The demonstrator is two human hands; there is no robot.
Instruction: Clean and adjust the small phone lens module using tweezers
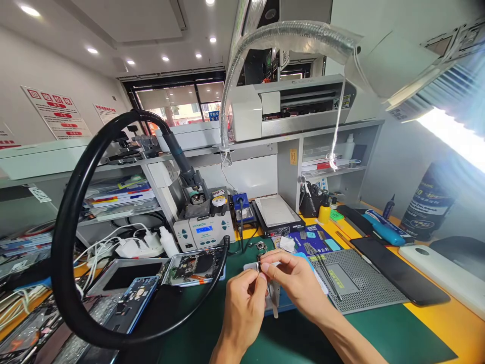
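My left hand (245, 301) and my right hand (293, 278) meet above the green mat (200, 316), fingertips pinched together. Between them is a small dark part, mostly covered by the fingers, too small to name. Just beyond the fingertips shows a small silvery square component (261, 245). Below the hands, a thin metal pry blade (276, 302) lies over a flat blue-edged object, partly hidden by my right hand. Tweezers (326, 270) rest to the right on a grey perforated pad (373, 285).
A black hose (68, 242) loops across the left side from the hot-air station (204, 230). Opened phone parts lie in a tray (170, 278) at left. A black phone (401, 273) lies at right. A lamp (450, 136) hangs overhead on a flexible arm.
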